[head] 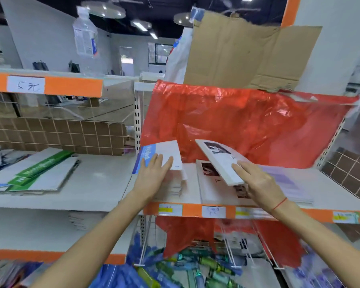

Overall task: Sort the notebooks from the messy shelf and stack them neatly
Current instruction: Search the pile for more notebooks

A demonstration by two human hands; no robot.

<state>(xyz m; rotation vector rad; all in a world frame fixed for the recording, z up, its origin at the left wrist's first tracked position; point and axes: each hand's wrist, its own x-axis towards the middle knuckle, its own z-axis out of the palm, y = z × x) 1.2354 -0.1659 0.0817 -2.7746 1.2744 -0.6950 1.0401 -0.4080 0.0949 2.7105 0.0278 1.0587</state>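
Right hand (258,179) gripped photo-cover notebook (220,161), long axis 11-to-5 o'clock, tilted above photo stack (210,183). Left hand (152,173) lay flat, fingers straight, on blue-edged notebook (160,154) at 9 o'clock.

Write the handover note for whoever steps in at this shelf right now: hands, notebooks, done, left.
Left hand: fingers straight, resting flat on the blue-and-white notebook atop the left stack.
Right hand: holds the white photo-cover notebook, tilted, above the matching pile.
Purple notebooks lie further right on the same shelf.
Done: two piles started.
Left: set down the held notebook, square the piles, then sort the green notebooks lying loose on the left shelf.
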